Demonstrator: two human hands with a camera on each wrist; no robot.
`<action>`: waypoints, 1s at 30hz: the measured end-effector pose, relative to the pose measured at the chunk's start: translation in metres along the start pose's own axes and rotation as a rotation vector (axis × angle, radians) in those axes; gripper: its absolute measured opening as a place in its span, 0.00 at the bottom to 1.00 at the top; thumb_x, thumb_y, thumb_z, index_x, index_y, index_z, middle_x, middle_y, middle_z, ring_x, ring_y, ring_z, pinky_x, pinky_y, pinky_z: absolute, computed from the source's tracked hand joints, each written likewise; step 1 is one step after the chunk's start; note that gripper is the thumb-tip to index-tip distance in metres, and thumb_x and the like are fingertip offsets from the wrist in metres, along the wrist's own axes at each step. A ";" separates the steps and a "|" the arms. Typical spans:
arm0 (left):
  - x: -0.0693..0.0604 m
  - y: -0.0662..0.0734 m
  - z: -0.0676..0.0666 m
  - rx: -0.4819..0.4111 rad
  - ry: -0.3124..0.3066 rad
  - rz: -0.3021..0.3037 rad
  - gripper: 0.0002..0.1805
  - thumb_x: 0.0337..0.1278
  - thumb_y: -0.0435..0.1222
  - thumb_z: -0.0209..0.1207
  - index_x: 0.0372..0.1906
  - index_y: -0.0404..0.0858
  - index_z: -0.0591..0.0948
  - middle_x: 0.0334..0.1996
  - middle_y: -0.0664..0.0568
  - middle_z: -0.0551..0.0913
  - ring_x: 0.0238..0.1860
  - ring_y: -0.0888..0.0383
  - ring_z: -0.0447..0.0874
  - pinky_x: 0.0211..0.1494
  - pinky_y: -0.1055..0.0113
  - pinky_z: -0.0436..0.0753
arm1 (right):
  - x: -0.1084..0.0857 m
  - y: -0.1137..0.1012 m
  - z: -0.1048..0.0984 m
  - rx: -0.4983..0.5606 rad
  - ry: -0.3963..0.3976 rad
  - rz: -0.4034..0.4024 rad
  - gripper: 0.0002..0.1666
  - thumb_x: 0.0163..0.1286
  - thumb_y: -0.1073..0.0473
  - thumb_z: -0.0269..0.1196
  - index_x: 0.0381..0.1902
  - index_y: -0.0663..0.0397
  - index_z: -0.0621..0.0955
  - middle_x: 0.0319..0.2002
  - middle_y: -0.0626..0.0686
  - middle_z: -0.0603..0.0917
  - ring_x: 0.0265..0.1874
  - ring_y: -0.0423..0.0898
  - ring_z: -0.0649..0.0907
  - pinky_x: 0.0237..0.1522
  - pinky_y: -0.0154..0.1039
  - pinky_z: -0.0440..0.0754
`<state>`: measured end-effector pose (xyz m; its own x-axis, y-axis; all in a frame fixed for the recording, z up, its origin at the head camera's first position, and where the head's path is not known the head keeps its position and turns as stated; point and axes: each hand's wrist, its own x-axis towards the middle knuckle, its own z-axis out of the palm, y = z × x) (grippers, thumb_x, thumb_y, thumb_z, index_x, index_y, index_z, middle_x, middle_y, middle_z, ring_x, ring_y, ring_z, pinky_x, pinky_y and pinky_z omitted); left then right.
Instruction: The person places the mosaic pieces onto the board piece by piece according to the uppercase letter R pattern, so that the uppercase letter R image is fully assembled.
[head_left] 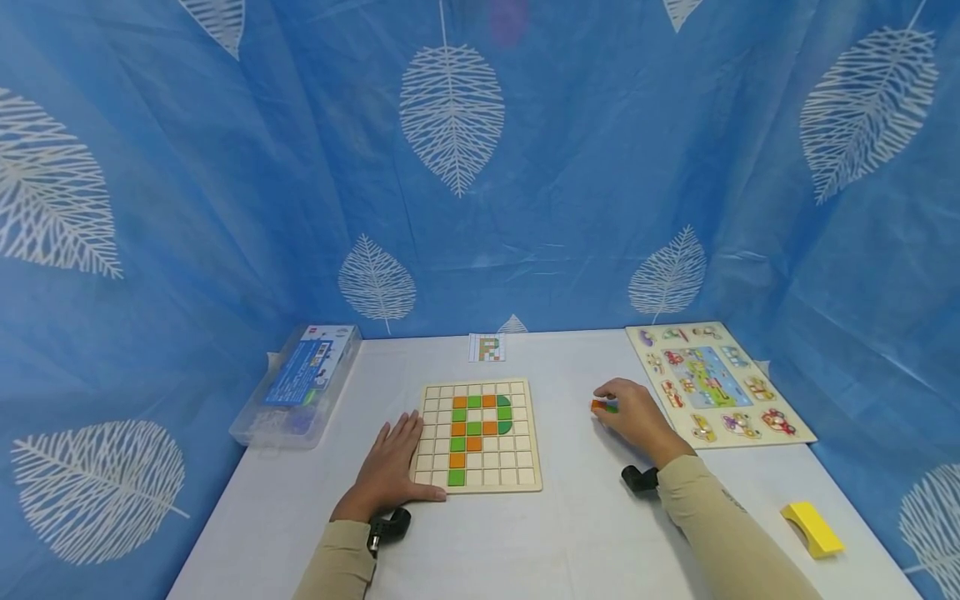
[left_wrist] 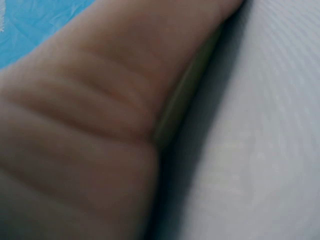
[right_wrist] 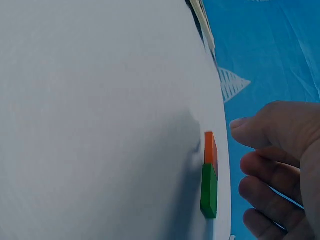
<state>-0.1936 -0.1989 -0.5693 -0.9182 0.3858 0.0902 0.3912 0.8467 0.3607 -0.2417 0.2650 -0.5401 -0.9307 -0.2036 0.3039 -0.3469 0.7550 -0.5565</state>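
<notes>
A square wooden grid board (head_left: 525,459) lies on the table, with orange and green square tiles and two dark green curved pieces forming a P. My left hand (head_left: 392,465) rests along its left side, fingers extended and thumb at the lower left corner. The left wrist view is blurred, showing that hand close up against the board's edge (left_wrist: 186,92). To the right, an orange block (right_wrist: 210,150) and a green block (right_wrist: 209,191) stand end to end on the table. My right hand (head_left: 636,418) hovers beside them, its loosely bent fingers holding nothing and a gap showing.
Behind the board lies a small card (head_left: 487,347) printed with a similar P pattern. A clear plastic box (head_left: 288,425) is at the back left. A wooden picture puzzle (head_left: 720,433) lies on the right, and a yellow arch block (head_left: 816,530) near the right edge.
</notes>
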 end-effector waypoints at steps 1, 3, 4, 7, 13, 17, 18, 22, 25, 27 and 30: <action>0.000 0.000 0.000 -0.002 -0.001 0.000 0.80 0.31 0.78 0.71 0.83 0.30 0.56 0.83 0.39 0.54 0.82 0.42 0.48 0.82 0.44 0.45 | 0.000 0.001 -0.002 -0.004 -0.004 0.007 0.16 0.62 0.67 0.77 0.48 0.63 0.89 0.46 0.57 0.87 0.47 0.58 0.87 0.51 0.58 0.86; 0.000 0.000 -0.001 -0.003 -0.006 -0.004 0.80 0.31 0.78 0.71 0.83 0.30 0.56 0.83 0.40 0.54 0.83 0.43 0.47 0.82 0.44 0.44 | -0.001 0.004 -0.004 -0.019 -0.018 0.027 0.16 0.62 0.66 0.78 0.48 0.62 0.89 0.46 0.57 0.87 0.47 0.58 0.87 0.51 0.58 0.85; 0.000 0.000 -0.001 -0.002 -0.009 -0.006 0.80 0.31 0.79 0.71 0.83 0.30 0.56 0.83 0.40 0.54 0.83 0.43 0.47 0.82 0.44 0.43 | -0.001 0.005 -0.005 -0.025 -0.027 0.034 0.16 0.63 0.66 0.78 0.49 0.62 0.89 0.47 0.57 0.87 0.48 0.58 0.86 0.52 0.58 0.85; 0.001 0.000 -0.001 -0.003 -0.016 -0.011 0.81 0.30 0.80 0.70 0.83 0.31 0.56 0.83 0.41 0.54 0.83 0.44 0.46 0.83 0.45 0.42 | -0.002 0.008 -0.008 -0.033 -0.047 0.061 0.17 0.63 0.65 0.78 0.49 0.62 0.89 0.47 0.57 0.87 0.48 0.58 0.86 0.52 0.58 0.85; 0.001 0.001 -0.001 -0.005 -0.015 -0.010 0.81 0.29 0.80 0.70 0.83 0.31 0.56 0.83 0.41 0.54 0.83 0.44 0.46 0.83 0.45 0.42 | -0.004 0.010 -0.012 -0.030 -0.045 0.075 0.18 0.62 0.66 0.78 0.49 0.63 0.88 0.46 0.57 0.87 0.48 0.59 0.86 0.53 0.59 0.84; 0.001 0.000 -0.001 -0.006 -0.007 -0.009 0.81 0.29 0.79 0.71 0.83 0.30 0.56 0.82 0.40 0.55 0.83 0.44 0.46 0.83 0.45 0.42 | -0.006 0.009 -0.012 -0.031 -0.049 0.082 0.17 0.62 0.66 0.77 0.49 0.64 0.88 0.45 0.58 0.87 0.48 0.59 0.85 0.53 0.59 0.84; 0.001 0.000 -0.001 -0.007 -0.008 -0.009 0.81 0.29 0.79 0.71 0.83 0.30 0.56 0.82 0.40 0.55 0.83 0.44 0.46 0.83 0.45 0.42 | -0.007 0.008 -0.013 -0.030 -0.049 0.085 0.17 0.62 0.66 0.77 0.48 0.64 0.88 0.45 0.58 0.87 0.48 0.59 0.85 0.53 0.59 0.84; 0.001 0.000 -0.001 -0.011 -0.004 -0.006 0.81 0.29 0.79 0.71 0.83 0.30 0.57 0.82 0.40 0.56 0.83 0.44 0.46 0.83 0.45 0.42 | -0.008 0.007 -0.013 -0.025 -0.050 0.090 0.17 0.62 0.66 0.77 0.48 0.64 0.88 0.45 0.57 0.87 0.47 0.58 0.85 0.53 0.59 0.84; 0.001 0.000 -0.001 -0.011 -0.002 -0.005 0.81 0.29 0.79 0.71 0.83 0.30 0.57 0.82 0.40 0.56 0.83 0.43 0.46 0.82 0.45 0.42 | -0.008 0.007 -0.013 -0.023 -0.057 0.091 0.16 0.63 0.66 0.77 0.48 0.64 0.88 0.45 0.57 0.87 0.48 0.58 0.85 0.54 0.59 0.84; 0.001 -0.001 0.000 -0.008 -0.004 -0.007 0.81 0.29 0.80 0.70 0.83 0.30 0.56 0.82 0.40 0.55 0.83 0.44 0.46 0.83 0.45 0.42 | -0.007 0.009 -0.012 -0.025 -0.066 0.098 0.16 0.62 0.66 0.77 0.48 0.63 0.89 0.45 0.57 0.87 0.48 0.58 0.85 0.55 0.59 0.83; 0.001 -0.001 0.001 -0.004 -0.003 -0.008 0.81 0.29 0.80 0.70 0.83 0.31 0.56 0.82 0.41 0.55 0.83 0.44 0.46 0.82 0.45 0.42 | -0.007 0.011 -0.012 -0.025 -0.081 0.107 0.15 0.62 0.67 0.77 0.46 0.63 0.89 0.45 0.57 0.87 0.49 0.59 0.85 0.56 0.60 0.83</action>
<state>-0.1954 -0.1993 -0.5705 -0.9209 0.3805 0.0846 0.3840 0.8481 0.3651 -0.2373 0.2818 -0.5393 -0.9690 -0.1693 0.1800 -0.2426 0.7905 -0.5624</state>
